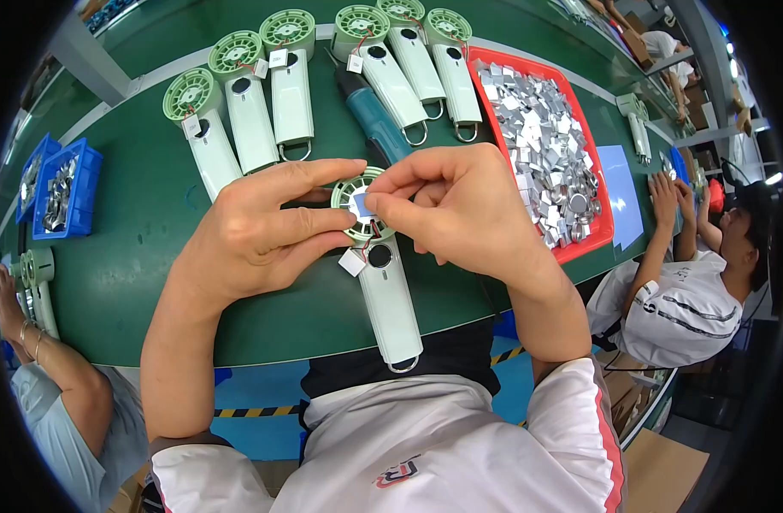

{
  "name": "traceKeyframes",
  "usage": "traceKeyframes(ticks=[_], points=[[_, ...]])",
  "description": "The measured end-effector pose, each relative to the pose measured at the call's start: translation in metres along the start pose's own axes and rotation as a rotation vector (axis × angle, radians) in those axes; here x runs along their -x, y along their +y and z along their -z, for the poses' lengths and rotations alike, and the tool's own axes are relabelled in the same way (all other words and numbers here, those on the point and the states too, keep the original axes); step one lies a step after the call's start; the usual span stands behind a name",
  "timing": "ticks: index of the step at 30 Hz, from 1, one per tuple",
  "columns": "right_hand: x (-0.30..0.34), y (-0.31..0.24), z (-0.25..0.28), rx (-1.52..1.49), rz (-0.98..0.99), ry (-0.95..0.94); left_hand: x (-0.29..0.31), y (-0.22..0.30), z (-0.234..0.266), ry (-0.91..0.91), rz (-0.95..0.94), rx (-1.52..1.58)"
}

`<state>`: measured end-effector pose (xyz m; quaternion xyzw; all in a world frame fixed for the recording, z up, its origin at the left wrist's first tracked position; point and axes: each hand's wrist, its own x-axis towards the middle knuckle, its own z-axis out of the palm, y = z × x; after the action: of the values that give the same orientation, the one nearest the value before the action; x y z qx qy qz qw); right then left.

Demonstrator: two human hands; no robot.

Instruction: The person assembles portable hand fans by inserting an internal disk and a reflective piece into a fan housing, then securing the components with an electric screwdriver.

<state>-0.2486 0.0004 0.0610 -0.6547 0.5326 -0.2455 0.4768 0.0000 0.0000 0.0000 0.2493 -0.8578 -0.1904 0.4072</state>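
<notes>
White fabric shirt [468, 445] closest, then one pale-green plastic handheld fan [391, 299], left of the red plastic tray [603, 224] like six similar fans [248, 120] and one teal power driver [374, 120]. Round head points away from me, long axis near-to-far. Forearms angle inward; left hand [246, 227] has fingers gripping the rim, right hand [464, 201] pinches a small bluish square [361, 205].

Both hands [267, 221] at green handheld fan [391, 299]

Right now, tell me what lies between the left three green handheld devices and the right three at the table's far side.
In the head view, a teal power tool lies between the left trio and right trio.
</notes>
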Motion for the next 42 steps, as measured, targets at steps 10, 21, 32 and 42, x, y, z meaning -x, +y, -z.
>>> traceKeyframes(ticks=[10, 21, 32, 42], points=[[-0.0004, -0.0005, 0.0033, -0.019, -0.023, -0.018, -0.0015, 0.0022, 0.0011, -0.015, 0.015, -0.001], [-0.0007, -0.0021, 0.0037, -0.006, -0.051, -0.03, -0.0022, 0.0013, -0.0001, -0.001, 0.015, 0.006], [-0.0003, -0.0042, 0.0025, 0.014, -0.036, -0.019, -0.0026, 0.0034, 0.0025, -0.021, 0.035, 0.004], [-0.0003, -0.0022, 0.002, 0.021, 0.001, -0.014, -0.0028, 0.0046, 0.0024, -0.02, 0.045, 0.006]])
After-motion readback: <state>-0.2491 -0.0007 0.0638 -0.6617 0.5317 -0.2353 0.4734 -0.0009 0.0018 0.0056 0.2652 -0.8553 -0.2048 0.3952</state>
